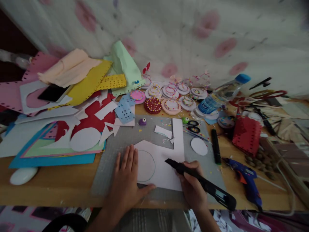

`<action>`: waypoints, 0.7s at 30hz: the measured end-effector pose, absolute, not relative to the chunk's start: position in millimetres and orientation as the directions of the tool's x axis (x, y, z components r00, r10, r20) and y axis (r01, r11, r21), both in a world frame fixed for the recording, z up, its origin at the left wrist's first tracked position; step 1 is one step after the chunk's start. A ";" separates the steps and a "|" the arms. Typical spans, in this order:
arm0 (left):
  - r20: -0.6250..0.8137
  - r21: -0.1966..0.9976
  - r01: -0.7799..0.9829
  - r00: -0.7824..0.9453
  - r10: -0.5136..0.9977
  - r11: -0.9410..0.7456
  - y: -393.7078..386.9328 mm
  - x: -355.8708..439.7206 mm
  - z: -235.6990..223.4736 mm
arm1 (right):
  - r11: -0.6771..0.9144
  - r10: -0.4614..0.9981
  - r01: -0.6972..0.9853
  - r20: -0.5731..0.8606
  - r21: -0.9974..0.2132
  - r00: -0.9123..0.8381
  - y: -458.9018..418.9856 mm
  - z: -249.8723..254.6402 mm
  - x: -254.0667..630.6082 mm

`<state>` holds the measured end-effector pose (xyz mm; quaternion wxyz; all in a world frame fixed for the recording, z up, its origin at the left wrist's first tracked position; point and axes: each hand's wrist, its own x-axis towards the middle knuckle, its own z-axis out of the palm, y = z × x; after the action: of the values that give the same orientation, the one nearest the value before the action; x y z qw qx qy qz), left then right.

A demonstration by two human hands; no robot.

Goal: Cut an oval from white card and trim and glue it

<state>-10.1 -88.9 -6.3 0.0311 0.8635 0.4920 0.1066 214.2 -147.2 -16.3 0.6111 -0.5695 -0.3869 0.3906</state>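
Over grey mat (106, 158): left hand (127, 180) palm-down on white sheet (165, 174), thumb splayed, grip unclosed; right hand (193, 188), grip curled round black cutter (210, 187).

A pale, pink-flowered curtain (164, 35) hangs behind a light-brown wooden table (60, 190) in soft, dim light.

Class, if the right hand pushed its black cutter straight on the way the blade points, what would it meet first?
Most likely the white sheet: the tip of the black cutter in the right hand shows over it, though contact is unclear.
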 end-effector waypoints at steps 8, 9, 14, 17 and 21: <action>0.162 0.148 0.833 0.511 0.844 -0.533 -87.0 -11.7 -6.9 | -0.002 0.904 -0.183 -0.080 -0.983 0.419 -144.0 -15.0 212.5; 0.161 0.146 0.833 0.512 0.844 -0.533 -87.2 -11.7 -7.3 | -0.007 0.903 -0.196 -0.091 -0.981 0.420 -144.2 -14.5 212.0; 0.158 0.155 0.829 0.516 0.842 -0.537 -88.7 -12.0 -7.7 | -0.035 0.902 -0.219 -0.125 -0.975 0.412 -145.1 -14.4 211.0; 0.141 0.176 0.810 0.542 0.828 -0.560 -85.4 -16.8 -2.5 | -0.074 0.920 -0.108 -0.110 -0.991 0.376 -144.4 -9.9 212.8; 0.114 0.218 0.749 0.616 0.779 -0.625 -73.3 -29.5 8.8 | -0.097 0.966 0.148 -0.057 -0.984 0.252 -136.1 7.7 213.1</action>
<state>-29.5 -73.3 8.8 0.0746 0.8959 0.4265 0.0993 213.1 -136.1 7.7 0.4968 -0.6156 -0.4524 0.4118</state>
